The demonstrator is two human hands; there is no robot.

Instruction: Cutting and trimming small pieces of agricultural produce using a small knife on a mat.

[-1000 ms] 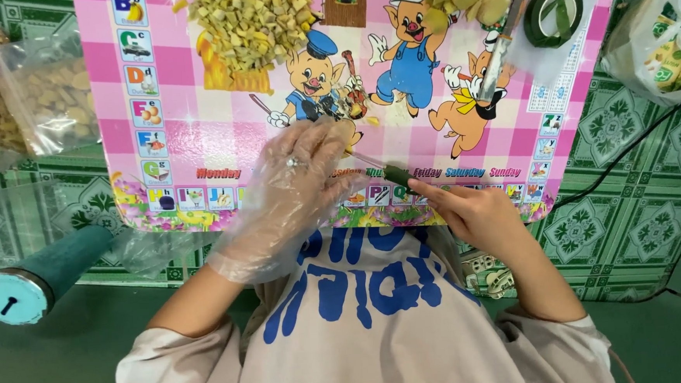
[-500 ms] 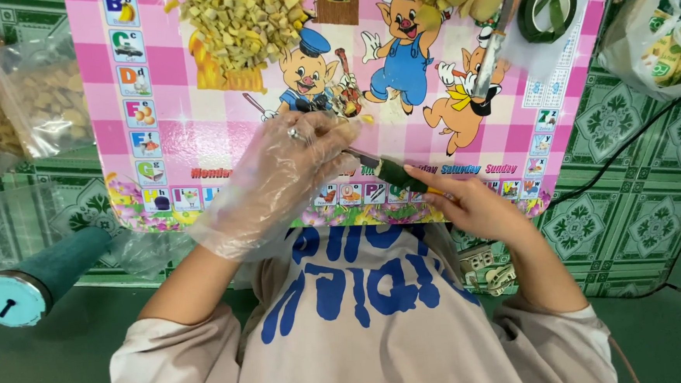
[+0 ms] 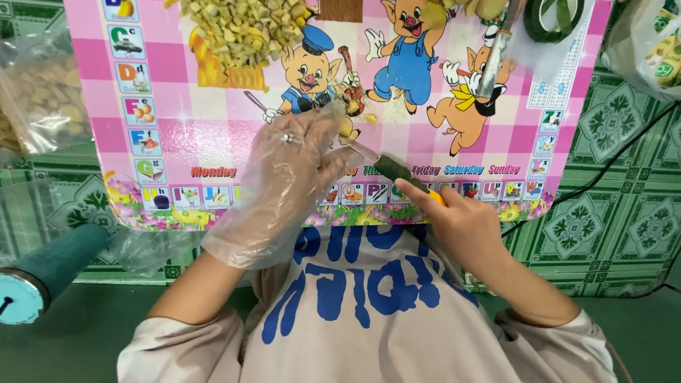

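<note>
While the left hand (image 3: 297,170), loose in a clear plastic glove, pinches the thin metal tip of a green-wrapped stem (image 3: 390,168) above the pink cartoon board (image 3: 198,137), the bare right hand (image 3: 458,220) closes its grip around the stem's lower end.

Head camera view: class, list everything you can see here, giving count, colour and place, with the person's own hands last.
Cartoon-printed plastic mat: one, pink checked, centre.
Pile of chopped yellow pieces: one, top of mat.
Roll of tape: one, dark green, top right.
Clear plastic bag of tan pieces: one, upper left.
Teal cylinder: one, lower left.
White plastic bag: one, far right.
Knife with dark green handle: one, between the hands.
Left hand: clear glove, at the blade.
Right hand: bare, gripping the handle.
</note>
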